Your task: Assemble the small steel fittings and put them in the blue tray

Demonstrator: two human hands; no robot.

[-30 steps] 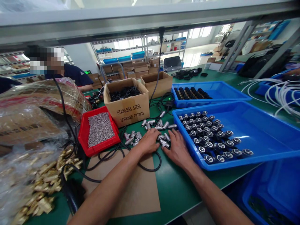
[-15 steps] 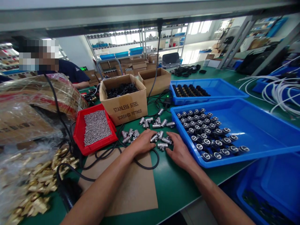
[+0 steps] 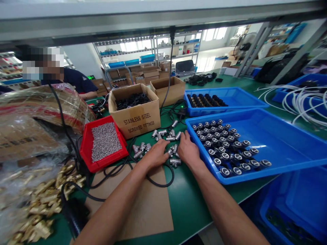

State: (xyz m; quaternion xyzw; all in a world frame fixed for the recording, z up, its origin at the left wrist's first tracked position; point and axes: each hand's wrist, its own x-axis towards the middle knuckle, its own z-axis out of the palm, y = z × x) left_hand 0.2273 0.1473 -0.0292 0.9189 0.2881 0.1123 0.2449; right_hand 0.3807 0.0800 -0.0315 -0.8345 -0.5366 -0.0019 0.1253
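Note:
Silver metal pipe fittings lie in a loose cluster on the green table (image 3: pixel 182 200). My left hand (image 3: pixel 157 153) is at the left of the near fittings (image 3: pixel 175 161), fingers stretched forward and thumb apart, close to them. From the right side my right hand (image 3: pixel 188 148) reaches over the cluster, its fingers stretched toward the far fittings (image 3: pixel 170 138), beside the wall of the blue tray (image 3: pixel 281 136). Nothing shows held in either hand, though the undersides of the fingers are hidden. More silver fittings (image 3: pixel 141 148) lie left of my left hand.
Rows of black fittings with silver caps (image 3: pixel 224 149) stand in the blue tray. A red bin (image 3: pixel 87 146) of small metal pieces, a cardboard box (image 3: pixel 138 120) of black parts, brass fittings (image 3: pixel 43 204) and a black cable (image 3: pixel 163 185) surround the work area. A co-worker (image 3: pixel 76 80) sits behind.
My right hand has moved forward and slightly left, from beside the near fittings toward the farther ones. My left hand has stayed almost in place.

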